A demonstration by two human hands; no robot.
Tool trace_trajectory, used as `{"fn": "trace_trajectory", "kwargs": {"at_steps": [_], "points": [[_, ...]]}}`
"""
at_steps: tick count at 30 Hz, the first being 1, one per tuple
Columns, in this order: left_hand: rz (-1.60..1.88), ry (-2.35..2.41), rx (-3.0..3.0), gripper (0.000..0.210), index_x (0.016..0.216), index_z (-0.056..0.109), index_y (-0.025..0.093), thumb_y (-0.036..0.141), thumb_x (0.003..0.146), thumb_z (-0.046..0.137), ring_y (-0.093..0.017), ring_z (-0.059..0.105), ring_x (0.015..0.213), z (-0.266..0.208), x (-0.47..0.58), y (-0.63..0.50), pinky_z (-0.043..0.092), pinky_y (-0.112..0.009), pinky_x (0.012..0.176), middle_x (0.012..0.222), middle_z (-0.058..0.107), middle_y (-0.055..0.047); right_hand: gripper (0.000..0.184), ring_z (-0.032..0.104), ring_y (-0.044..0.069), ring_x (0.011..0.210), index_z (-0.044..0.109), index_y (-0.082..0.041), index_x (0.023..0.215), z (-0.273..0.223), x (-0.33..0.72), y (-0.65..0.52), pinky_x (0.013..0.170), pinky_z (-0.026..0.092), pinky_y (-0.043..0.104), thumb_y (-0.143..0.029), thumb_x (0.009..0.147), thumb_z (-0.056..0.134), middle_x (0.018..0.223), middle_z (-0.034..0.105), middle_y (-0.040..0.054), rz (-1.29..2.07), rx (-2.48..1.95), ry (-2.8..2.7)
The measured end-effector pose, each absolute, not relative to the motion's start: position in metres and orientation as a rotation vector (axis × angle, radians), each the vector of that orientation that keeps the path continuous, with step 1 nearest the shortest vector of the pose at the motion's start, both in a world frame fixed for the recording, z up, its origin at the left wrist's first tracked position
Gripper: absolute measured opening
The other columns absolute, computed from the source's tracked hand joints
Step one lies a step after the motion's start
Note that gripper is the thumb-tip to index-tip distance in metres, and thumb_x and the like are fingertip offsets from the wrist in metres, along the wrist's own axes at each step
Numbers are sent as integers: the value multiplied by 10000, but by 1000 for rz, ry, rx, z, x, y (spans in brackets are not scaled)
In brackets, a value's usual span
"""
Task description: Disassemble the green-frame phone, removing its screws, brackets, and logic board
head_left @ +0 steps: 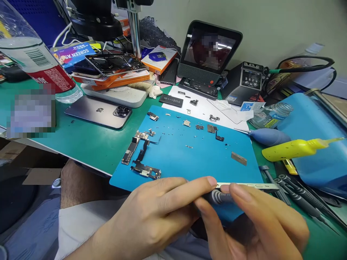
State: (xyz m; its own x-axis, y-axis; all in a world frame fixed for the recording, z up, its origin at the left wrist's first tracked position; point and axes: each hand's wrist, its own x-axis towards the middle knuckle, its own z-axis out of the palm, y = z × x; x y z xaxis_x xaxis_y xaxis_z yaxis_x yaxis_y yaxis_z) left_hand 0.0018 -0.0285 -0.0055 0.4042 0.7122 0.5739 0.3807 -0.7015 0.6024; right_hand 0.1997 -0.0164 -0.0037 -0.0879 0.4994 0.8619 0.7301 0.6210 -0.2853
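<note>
My left hand (159, 209) is closed around one end of a thin, light-coloured phone frame (260, 186), seen edge-on above the front of the blue mat (206, 166). Just below the frame, a dark grey screwdriver with a ribbed handle (221, 197) lies between the fingers of my right hand (260, 220), which is closed. Its tip is hidden. Beyond my hands, the mat carries a logic board (130, 151), a flex cable with a charging port board (146, 171), a metal plate (239, 158), small brackets and several tiny screws.
A phone (100, 112) lies back-up at left near a bottle (48, 68). Behind the mat are a battery (171, 100) on white paper and a smart display (211, 50). At right are a blower (268, 137), a yellow squeeze bottle (295, 150) and several screwdrivers (300, 195).
</note>
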Motion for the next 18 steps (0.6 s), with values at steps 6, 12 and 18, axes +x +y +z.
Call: {"fn": "trace_trajectory", "kwargs": {"at_steps": [6, 12, 18], "points": [[1224, 942, 2348, 160, 1179, 777, 170, 82, 1163, 645, -236, 843, 1319, -5, 1, -26, 680, -282, 1123, 1661, 717, -88, 762, 711, 232, 1099, 670, -284, 1648, 7, 197, -17, 1082, 548, 425, 32, 965, 793, 1146, 782, 23, -169, -1028, -1809], [1198, 934, 2352, 185, 1091, 773, 185, 84, 1165, 636, -251, 835, 1337, -11, 1, -29, 681, -307, 1116, 1709, 670, -66, 797, 733, 224, 1183, 666, -273, 1649, 2, 202, -11, 1184, 584, 377, -72, 915, 903, 1250, 741, 41, -205, -957, -1841], [1151, 917, 2229, 246, 1044, 736, 218, 127, 1201, 570, -210, 848, 1285, -8, 1, -28, 688, -281, 1069, 1671, 714, -17, 478, 767, 221, 1202, 721, -186, 1425, 3, 189, -10, 1195, 611, 414, -40, 970, 716, 1206, 759, 67, -195, -903, -1844]]}}
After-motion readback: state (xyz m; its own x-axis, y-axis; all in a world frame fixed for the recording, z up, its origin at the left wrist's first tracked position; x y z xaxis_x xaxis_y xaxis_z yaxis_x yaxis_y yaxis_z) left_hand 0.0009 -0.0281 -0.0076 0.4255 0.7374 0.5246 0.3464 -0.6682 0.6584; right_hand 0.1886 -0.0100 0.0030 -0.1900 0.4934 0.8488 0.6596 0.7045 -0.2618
